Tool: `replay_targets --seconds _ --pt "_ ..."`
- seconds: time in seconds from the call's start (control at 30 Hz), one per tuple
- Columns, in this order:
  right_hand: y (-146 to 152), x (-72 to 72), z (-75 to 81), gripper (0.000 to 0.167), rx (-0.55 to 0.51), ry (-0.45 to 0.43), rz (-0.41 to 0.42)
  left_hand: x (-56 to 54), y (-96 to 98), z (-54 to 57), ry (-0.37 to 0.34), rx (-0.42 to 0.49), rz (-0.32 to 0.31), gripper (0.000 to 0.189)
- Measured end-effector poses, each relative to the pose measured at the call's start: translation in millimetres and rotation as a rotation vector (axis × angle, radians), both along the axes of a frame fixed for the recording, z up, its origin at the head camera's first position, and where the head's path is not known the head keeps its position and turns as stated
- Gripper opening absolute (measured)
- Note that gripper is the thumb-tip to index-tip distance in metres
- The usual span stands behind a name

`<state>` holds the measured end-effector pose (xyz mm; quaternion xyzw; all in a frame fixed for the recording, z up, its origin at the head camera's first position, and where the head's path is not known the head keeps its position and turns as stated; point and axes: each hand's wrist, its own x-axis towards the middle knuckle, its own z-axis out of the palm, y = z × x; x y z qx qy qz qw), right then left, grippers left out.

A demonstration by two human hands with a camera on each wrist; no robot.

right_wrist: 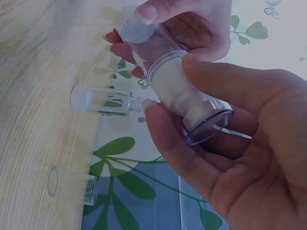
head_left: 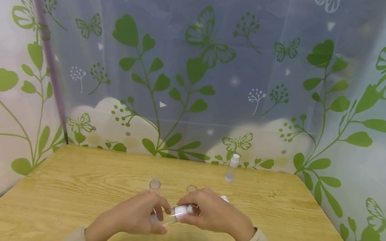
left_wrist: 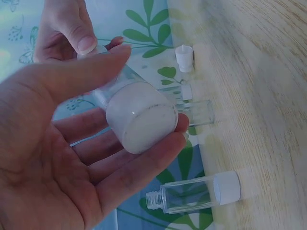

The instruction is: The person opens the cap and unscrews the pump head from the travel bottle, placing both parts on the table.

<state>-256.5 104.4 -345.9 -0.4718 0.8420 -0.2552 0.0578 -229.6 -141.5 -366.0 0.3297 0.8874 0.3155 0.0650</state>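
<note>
Clear bottle point(right_wrist: 152, 50) held tilted above table point(head_left: 101, 169), white pump point(right_wrist: 172, 84) enclosed under clear cap point(right_wrist: 212, 125). Bottle's white base gripped by left hand point(head_left: 136, 211); cap pinched by right hand's point(head_left: 213, 210) thumb and fingers. Loose pump point(left_wrist: 184, 58) shown whole in left wrist view, mostly hidden in head view.

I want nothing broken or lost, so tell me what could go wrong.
The clear pump bottle, held tilted above the table between the left grip and right grip, might slip and drop. The open threaded-neck bottle stands beyond the left grip, so a stray move could topple it. The white pump head, loose behind the right grip, could be knocked away.
</note>
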Motion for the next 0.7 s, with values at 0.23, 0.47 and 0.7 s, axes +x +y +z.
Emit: replay_targets --seconds 0.23,0.47,0.7 --pt "-0.2 -2.1 -1.7 0.022 -0.037 -0.007 0.027 -0.7 -1.0 0.1 -0.01 0.027 -0.015 0.031" --pt "-1.8 -2.6 -3.5 0.024 -0.086 -0.004 0.074 1.8 -2.8 4.6 -0.034 0.039 -0.022 0.03" --pt "-1.6 -2.0 -4.8 0.024 -0.105 0.019 0.09 4.1 -2.6 7.7 -0.056 0.033 -0.002 0.028"
